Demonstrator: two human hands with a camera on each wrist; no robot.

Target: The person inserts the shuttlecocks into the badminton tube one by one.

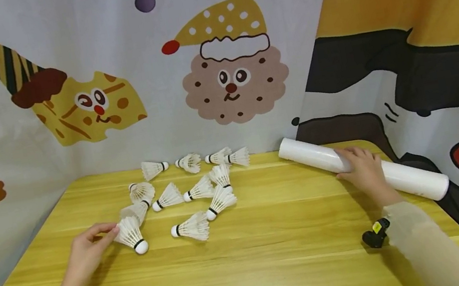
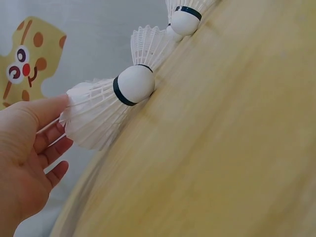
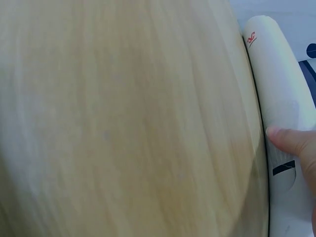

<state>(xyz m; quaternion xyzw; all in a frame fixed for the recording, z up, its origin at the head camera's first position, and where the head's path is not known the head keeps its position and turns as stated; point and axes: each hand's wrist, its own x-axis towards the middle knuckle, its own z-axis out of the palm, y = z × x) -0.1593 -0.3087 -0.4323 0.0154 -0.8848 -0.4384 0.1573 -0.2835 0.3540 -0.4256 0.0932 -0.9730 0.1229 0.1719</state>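
Thumb and fingers of my left hand (image 1: 88, 250) pinch the feathered rim of a white shuttlecock (image 1: 130, 234) at the near left of the group. In the left wrist view the same shuttlecock (image 2: 134, 86) shows its round cork base and dark band, pointing away from the left hand (image 2: 29, 148). Over at the right, my right hand (image 1: 364, 173) grips a long white tube (image 1: 415, 178) from above, around its middle. The right wrist view shows the thumb (image 3: 291, 140) lying along the tube (image 3: 276, 74), which bears a small red mark.
Several more shuttlecocks, such as one near the front (image 1: 192, 227) and one at the back (image 1: 154, 169), lie scattered on the wooden table (image 1: 276, 256). Behind the table hangs a curtain (image 1: 101, 33) with cartoon prints.
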